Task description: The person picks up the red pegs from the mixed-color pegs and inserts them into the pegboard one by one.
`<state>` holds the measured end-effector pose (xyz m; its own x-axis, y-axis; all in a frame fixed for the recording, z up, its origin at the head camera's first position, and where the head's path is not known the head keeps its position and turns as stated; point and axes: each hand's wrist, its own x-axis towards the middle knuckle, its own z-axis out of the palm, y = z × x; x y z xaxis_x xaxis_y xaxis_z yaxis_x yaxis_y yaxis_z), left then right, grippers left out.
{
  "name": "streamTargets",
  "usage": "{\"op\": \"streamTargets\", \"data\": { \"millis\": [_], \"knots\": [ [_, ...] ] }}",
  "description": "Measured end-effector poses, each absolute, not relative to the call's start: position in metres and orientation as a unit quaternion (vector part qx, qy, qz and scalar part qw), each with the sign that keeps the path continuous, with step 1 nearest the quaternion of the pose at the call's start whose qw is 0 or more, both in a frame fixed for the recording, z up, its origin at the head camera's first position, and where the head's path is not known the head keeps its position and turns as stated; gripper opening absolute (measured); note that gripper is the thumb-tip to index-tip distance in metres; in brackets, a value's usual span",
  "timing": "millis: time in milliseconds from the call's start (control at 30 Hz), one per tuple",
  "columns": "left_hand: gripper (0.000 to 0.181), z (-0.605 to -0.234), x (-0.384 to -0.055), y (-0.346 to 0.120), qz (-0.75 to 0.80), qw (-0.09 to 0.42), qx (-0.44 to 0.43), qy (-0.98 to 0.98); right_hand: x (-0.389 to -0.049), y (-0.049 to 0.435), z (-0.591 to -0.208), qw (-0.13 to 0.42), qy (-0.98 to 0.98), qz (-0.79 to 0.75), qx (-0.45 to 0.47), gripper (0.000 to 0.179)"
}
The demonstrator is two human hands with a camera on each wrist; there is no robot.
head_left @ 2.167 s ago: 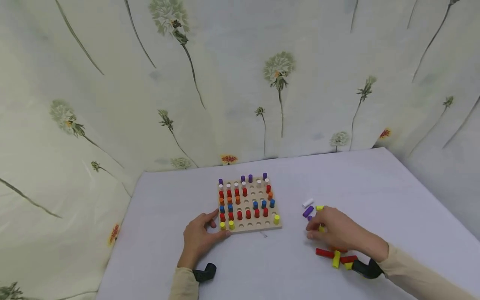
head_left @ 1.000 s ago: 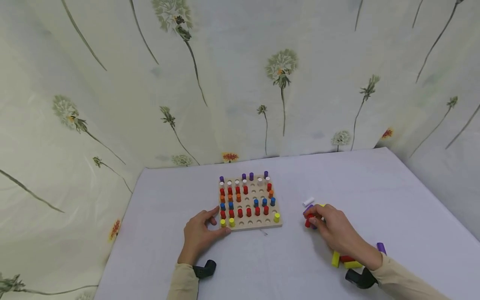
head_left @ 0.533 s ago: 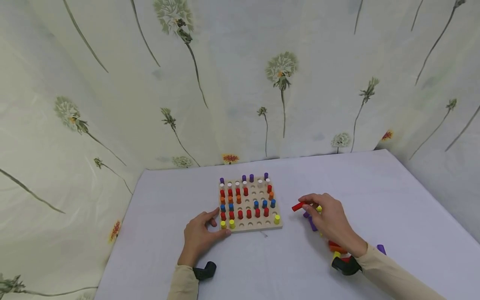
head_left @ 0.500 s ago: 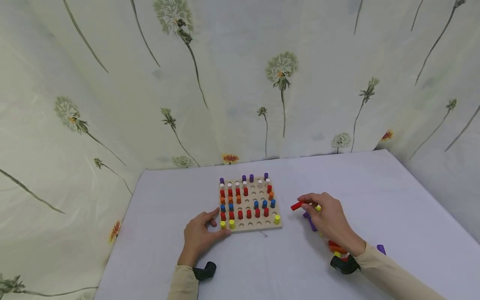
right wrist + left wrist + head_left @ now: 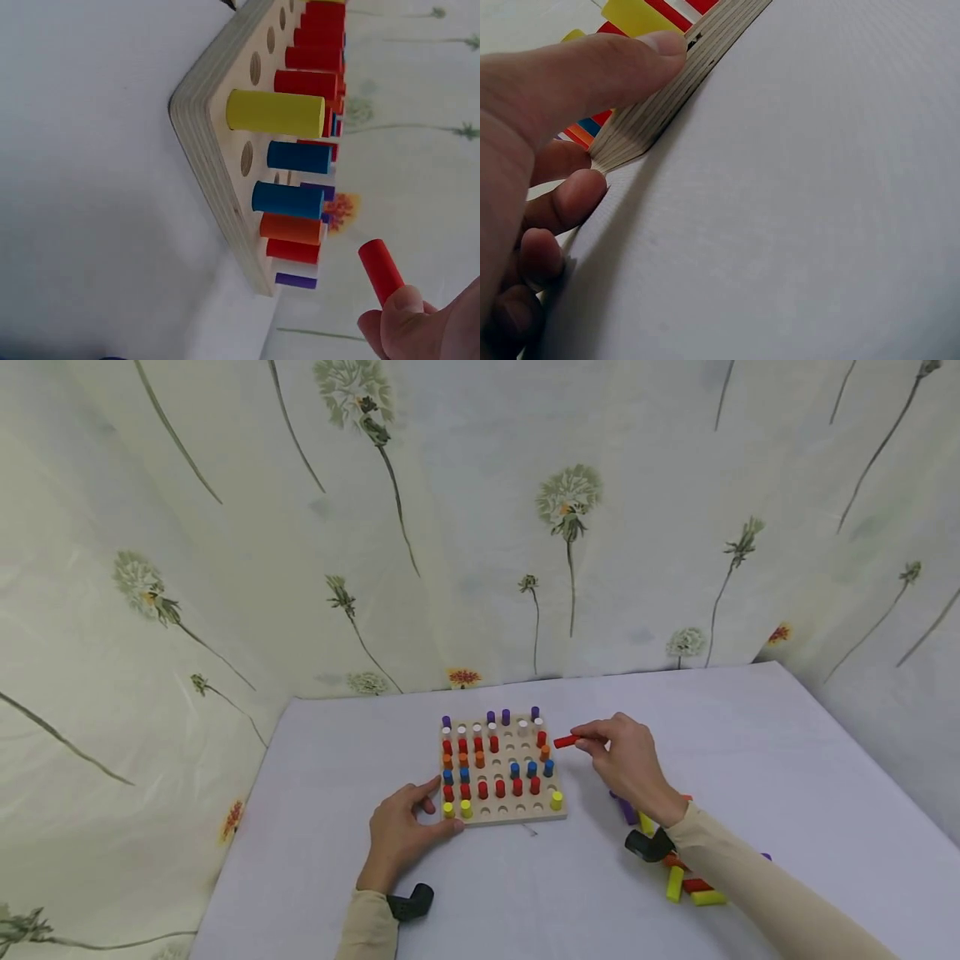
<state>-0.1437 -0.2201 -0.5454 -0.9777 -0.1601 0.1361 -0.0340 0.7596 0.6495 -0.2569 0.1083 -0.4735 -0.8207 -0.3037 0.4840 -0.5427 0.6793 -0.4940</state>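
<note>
A wooden pegboard lies on the table with rows of coloured pegs standing in it and several bare holes between them. My left hand holds its near left corner, thumb along the front edge and fingers at the left side; the left wrist view shows the thumb against the layered wood edge. My right hand pinches a red peg by one end, thumb against fingertips. That peg points left, raised just beyond the board's right side. In the right wrist view the red peg sticks out tilted from the fingertips.
Loose pegs lie to the right on the table: yellow pegs, a purple peg and a red peg, partly hidden by the right forearm. A flower-patterned cloth hangs behind the table.
My right hand has picked a red peg out of the loose pegs and carried it left and away from me to the board's right side. The left hand stays at the corner.
</note>
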Motion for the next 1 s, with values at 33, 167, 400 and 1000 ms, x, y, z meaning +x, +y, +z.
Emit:
{"op": "streamTargets", "data": {
  "millis": [33,167,400,1000],
  "knots": [
    [0.079,-0.545,-0.144,-0.22,-0.342,0.092,0.051,-0.934,-0.259,0.106,-0.474,0.183,-0.896,0.327,0.238,0.013],
    [0.079,-0.545,-0.144,-0.22,-0.34,0.091,0.05,-0.935,-0.268,0.094,-0.475,0.166,-0.895,0.332,0.247,0.012],
    [0.078,-0.545,-0.144,-0.219,-0.336,0.088,0.054,-0.936,-0.281,0.069,-0.476,0.149,-0.902,0.311,0.259,0.013],
    [0.077,-0.545,-0.143,-0.218,-0.338,0.093,0.054,-0.935,-0.296,0.03,-0.48,0.087,-0.914,0.221,0.33,0.007]
  ]
}}
